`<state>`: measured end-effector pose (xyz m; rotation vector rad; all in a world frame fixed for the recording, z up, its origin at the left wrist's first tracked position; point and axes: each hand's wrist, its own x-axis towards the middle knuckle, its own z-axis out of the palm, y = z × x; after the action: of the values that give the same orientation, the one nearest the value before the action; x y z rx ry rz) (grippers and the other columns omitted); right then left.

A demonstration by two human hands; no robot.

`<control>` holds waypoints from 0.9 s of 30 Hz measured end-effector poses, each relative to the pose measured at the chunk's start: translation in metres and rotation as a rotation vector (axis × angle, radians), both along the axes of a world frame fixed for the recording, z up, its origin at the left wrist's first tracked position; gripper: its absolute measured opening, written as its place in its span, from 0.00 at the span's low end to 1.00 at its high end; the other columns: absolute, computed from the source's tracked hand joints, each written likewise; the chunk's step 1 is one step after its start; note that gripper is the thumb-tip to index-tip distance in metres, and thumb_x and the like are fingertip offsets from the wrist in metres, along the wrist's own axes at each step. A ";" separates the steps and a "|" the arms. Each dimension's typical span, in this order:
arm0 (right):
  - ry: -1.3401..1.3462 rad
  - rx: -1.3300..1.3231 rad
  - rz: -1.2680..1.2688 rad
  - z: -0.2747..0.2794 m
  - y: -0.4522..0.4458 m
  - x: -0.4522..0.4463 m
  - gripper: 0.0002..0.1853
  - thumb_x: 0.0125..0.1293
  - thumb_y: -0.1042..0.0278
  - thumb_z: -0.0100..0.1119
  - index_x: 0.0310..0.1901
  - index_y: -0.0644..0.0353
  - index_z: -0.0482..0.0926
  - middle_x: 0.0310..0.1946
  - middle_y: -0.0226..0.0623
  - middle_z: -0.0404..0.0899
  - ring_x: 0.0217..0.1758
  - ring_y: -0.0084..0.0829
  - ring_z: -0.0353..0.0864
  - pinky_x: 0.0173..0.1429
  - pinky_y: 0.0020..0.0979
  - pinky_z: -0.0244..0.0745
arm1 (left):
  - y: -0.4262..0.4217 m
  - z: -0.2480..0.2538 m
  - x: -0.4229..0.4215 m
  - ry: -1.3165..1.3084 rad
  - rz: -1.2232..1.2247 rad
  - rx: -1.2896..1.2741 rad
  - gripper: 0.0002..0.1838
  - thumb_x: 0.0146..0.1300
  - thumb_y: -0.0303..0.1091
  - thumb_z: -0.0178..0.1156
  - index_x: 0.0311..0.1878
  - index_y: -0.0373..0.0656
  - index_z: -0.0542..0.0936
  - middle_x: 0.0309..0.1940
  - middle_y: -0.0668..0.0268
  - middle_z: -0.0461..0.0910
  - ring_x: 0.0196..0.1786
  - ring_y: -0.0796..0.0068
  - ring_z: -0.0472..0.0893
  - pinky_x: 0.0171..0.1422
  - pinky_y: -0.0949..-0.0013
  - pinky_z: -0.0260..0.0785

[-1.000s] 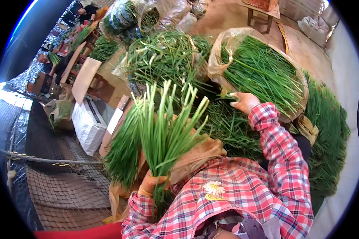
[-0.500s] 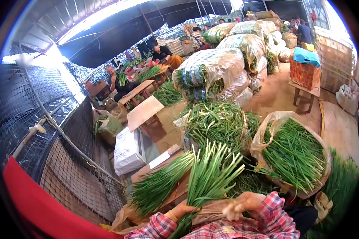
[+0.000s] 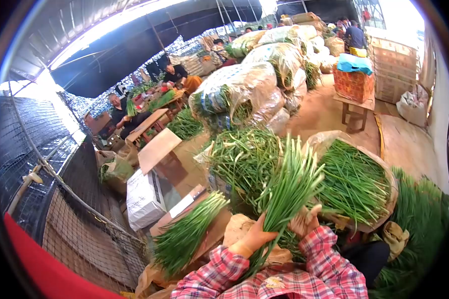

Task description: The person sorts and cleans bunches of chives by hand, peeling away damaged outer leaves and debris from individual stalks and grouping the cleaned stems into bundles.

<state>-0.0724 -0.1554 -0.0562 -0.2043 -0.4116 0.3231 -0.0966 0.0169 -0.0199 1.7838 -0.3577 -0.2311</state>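
Observation:
My left hand (image 3: 257, 236) is wrapped round the lower part of a bunch of long green chives (image 3: 290, 187), whose pale stalk ends point up and to the right. Just right of the bunch is my right hand (image 3: 305, 221), its fingers apart and nothing visible in them; whether it touches the leaves I cannot tell. Another bunch of chives (image 3: 189, 234) lies on a wooden board (image 3: 224, 219) to the left, near a white-bladed knife (image 3: 182, 205). Beyond my hands stands a heap of loose chives (image 3: 244, 157).
At the right is a lined basket (image 3: 391, 192) of chives, with more chives (image 3: 421, 219) beside it. A white box (image 3: 143, 199) and a low wooden table (image 3: 158, 149) stand left. Large plastic-wrapped bales (image 3: 244, 89) rise ahead. Other people sit working at the back left.
My left hand has lifted the bunch up and to the right. My right hand has risen beside it, its fingers now pointing upward. The view has turned slightly to the right.

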 end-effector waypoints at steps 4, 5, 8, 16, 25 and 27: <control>0.187 -0.203 -0.106 -0.041 -0.004 0.016 0.36 0.52 0.46 0.63 0.57 0.61 0.65 0.56 0.43 0.68 0.58 0.43 0.70 0.61 0.44 0.68 | -0.026 -0.006 0.006 -0.123 0.017 0.649 0.46 0.49 0.30 0.59 0.70 0.52 0.45 0.43 0.46 0.75 0.40 0.48 0.78 0.46 0.56 0.70; 0.202 -0.207 -0.068 -0.048 -0.001 0.019 0.31 0.55 0.51 0.63 0.55 0.61 0.66 0.53 0.42 0.71 0.56 0.42 0.72 0.58 0.44 0.71 | -0.035 -0.001 0.004 -0.145 -0.050 0.947 0.47 0.51 0.29 0.56 0.71 0.54 0.41 0.44 0.45 0.74 0.40 0.46 0.78 0.43 0.53 0.71; 0.354 -0.313 -0.104 -0.006 0.002 0.016 0.26 0.55 0.60 0.63 0.52 0.65 0.68 0.44 0.42 0.75 0.50 0.42 0.76 0.50 0.43 0.77 | -0.044 -0.014 0.003 -0.245 -0.054 1.047 0.47 0.51 0.27 0.53 0.71 0.57 0.38 0.39 0.46 0.74 0.32 0.47 0.78 0.36 0.52 0.71; 0.372 -0.451 -0.005 0.022 -0.051 0.030 0.27 0.48 0.60 0.64 0.47 0.71 0.72 0.24 0.36 0.76 0.27 0.31 0.77 0.37 0.31 0.79 | -0.007 0.028 -0.016 -0.034 -0.421 0.179 0.40 0.51 0.36 0.66 0.67 0.49 0.59 0.59 0.56 0.68 0.51 0.63 0.76 0.54 0.65 0.68; 0.172 -0.940 0.322 0.058 -0.105 0.016 0.24 0.49 0.68 0.62 0.47 0.72 0.71 0.36 0.48 0.79 0.26 0.31 0.78 0.28 0.35 0.79 | -0.002 -0.011 0.026 0.522 -0.312 -0.719 0.52 0.45 0.61 0.65 0.66 0.38 0.55 0.61 0.52 0.63 0.62 0.55 0.67 0.60 0.54 0.64; 0.297 -1.142 0.455 0.054 -0.088 -0.010 0.27 0.46 0.67 0.65 0.50 0.66 0.72 0.38 0.45 0.80 0.29 0.32 0.79 0.32 0.37 0.78 | -0.011 -0.056 0.031 0.595 -0.363 -0.893 0.54 0.44 0.65 0.62 0.67 0.41 0.53 0.63 0.55 0.62 0.62 0.54 0.65 0.60 0.51 0.65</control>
<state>-0.0824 -0.2437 -0.0022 -1.1708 0.0735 1.0079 -0.0653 0.0061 -0.0759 0.7107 -0.2814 -0.7140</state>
